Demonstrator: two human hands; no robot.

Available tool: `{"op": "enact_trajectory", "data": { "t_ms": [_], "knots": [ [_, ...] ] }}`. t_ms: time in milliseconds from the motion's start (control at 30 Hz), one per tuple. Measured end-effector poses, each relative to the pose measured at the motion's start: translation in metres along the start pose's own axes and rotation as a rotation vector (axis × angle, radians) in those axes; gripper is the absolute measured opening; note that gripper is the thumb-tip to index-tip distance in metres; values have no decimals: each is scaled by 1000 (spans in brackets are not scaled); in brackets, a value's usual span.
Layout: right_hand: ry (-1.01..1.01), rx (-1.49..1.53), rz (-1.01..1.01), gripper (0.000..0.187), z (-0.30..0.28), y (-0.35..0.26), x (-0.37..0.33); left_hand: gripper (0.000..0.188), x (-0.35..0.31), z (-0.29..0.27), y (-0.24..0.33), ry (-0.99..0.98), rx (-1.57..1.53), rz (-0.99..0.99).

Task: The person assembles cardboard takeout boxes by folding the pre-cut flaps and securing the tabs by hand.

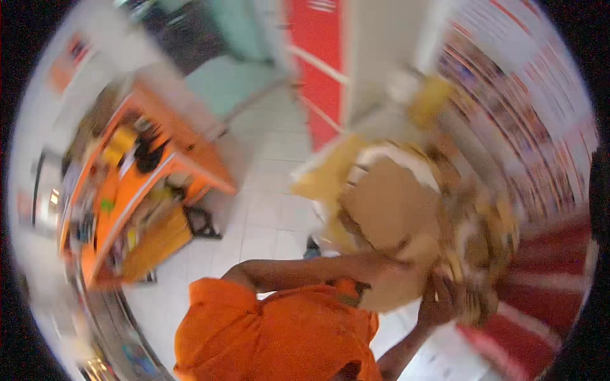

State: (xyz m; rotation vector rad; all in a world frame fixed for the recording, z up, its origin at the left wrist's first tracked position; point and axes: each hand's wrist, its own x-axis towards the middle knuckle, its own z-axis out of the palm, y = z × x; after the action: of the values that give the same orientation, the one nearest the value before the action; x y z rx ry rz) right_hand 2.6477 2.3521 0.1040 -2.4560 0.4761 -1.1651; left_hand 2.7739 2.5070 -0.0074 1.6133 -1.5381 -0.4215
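My left arm reaches across to the right, and my left hand point(416, 263) lies among pieces of brown cardboard or paper point(394, 203). Motion blur hides its fingers against the same brown colour. Lower and to the right, my right hand point(438, 301) has curled fingers at the edge of a brown, layered bundle point(480, 289). What exactly those fingers hold is smeared. A yellowish sack or wrapping point(327, 178) with a pale inner edge surrounds the brown pieces.
An orange desk point(203, 165) with clutter stands at the left, with a dark chair base point(203, 222) beside it. Red-and-white striped steps or panels point(540, 286) are at the right. A red panel point(318, 70) rises ahead. White floor tiles point(270, 216) lie between.
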Motion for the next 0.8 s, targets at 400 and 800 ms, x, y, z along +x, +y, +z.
{"op": "enact_trajectory", "data": {
  "t_ms": [400,800],
  "knots": [
    [-424,365,-431,25,52,-81,57,51,-48,-90,66,484,-478,-439],
    [-888,1079,205,25,91,-77,51,52,-95,-115,73,369,-565,-434]
  ]
}}
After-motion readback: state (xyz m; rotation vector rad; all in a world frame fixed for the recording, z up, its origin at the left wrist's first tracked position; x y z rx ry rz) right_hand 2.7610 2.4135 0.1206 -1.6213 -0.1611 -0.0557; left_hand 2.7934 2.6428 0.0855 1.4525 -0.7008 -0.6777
